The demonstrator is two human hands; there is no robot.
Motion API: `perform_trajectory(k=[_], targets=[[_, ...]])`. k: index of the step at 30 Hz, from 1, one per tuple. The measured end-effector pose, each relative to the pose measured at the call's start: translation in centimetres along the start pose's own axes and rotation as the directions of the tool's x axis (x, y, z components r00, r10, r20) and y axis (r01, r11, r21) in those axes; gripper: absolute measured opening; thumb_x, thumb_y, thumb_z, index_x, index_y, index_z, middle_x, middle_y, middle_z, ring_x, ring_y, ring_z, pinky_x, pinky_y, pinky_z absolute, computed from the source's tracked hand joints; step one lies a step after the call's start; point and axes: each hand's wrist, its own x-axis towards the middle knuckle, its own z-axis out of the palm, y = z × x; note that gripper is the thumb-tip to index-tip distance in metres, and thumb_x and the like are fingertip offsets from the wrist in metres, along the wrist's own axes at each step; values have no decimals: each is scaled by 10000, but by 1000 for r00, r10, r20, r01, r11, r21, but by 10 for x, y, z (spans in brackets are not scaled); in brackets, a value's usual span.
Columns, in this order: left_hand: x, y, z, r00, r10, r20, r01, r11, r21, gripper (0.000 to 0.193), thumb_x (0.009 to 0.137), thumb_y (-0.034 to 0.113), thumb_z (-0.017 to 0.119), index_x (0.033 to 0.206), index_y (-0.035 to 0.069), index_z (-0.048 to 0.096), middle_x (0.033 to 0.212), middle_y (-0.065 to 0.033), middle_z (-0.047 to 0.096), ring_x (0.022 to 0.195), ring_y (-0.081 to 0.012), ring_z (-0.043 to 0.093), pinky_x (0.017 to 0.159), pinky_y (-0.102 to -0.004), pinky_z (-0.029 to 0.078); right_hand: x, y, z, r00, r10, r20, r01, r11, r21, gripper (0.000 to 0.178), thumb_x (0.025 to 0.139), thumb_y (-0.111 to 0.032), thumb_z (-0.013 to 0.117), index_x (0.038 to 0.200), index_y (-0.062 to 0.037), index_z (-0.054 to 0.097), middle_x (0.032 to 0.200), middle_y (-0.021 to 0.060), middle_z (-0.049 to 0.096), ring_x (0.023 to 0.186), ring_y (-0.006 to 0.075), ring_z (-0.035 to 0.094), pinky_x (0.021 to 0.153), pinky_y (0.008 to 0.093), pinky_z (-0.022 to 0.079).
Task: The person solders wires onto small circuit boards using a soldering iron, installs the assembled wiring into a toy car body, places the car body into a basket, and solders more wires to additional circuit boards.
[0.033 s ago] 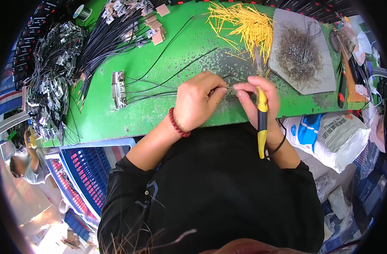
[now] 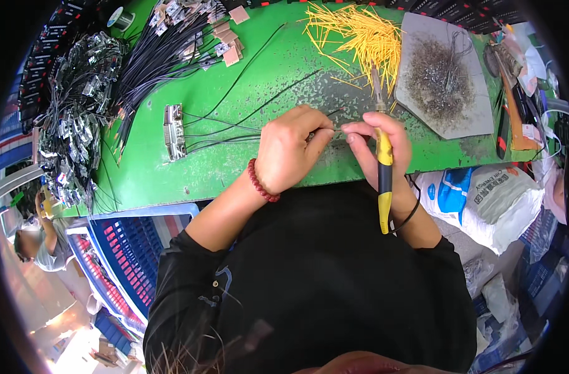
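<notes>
My left hand (image 2: pixel 289 149) is closed, thumb against fingers, round thin black wires (image 2: pixel 225 138). Those wires run left to a small silvery metal part (image 2: pixel 174 133) lying on the green bench. A soldering iron (image 2: pixel 384 177) with a yellow and black handle rests in my right hand (image 2: pixel 393 142), its metal end pointing away from me. The thumb and fingertips of that hand are pinched close to the left fingertips; whatever is between them is too small to make out. Two more black wires (image 2: pixel 269 106) stretch across the bench beyond my left hand.
Yellow thin tubes (image 2: pixel 359 37) lie heaped at the back, beside a grey board (image 2: pixel 443 115) covered with dark residue. Wired metal parts (image 2: pixel 79 137) and black cables (image 2: pixel 150 68) pile up at left, near a wire spool (image 2: pixel 121 19). Below are a blue crate (image 2: pixel 132 255) and white bag (image 2: pixel 493 206).
</notes>
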Motion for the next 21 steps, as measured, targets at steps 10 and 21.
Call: perform_trajectory(k=[10, 21], targets=[[-6, 1, 3, 996, -86, 28, 88, 992, -90, 62, 784, 42, 691, 824, 23, 646, 777, -121, 621, 724, -306, 613, 650, -382, 501, 0, -1, 7, 990, 132, -43, -127, 987, 96, 387, 814, 108, 668, 1163, -9, 549, 973, 100, 661, 863, 172, 709, 671, 243, 560], [-10, -10, 9, 991, 135, -25, -126, 967, 220, 126, 714, -22, 735, 817, 16, 675, 832, -117, 634, 752, -276, 626, 648, -348, 512, -11, -8, -82, 957, 283, -60, -289, 946, -145, 631, 944, -474, 526, 1331, 23, 514, 700, 41, 618, 574, 56, 503, 536, 200, 388]])
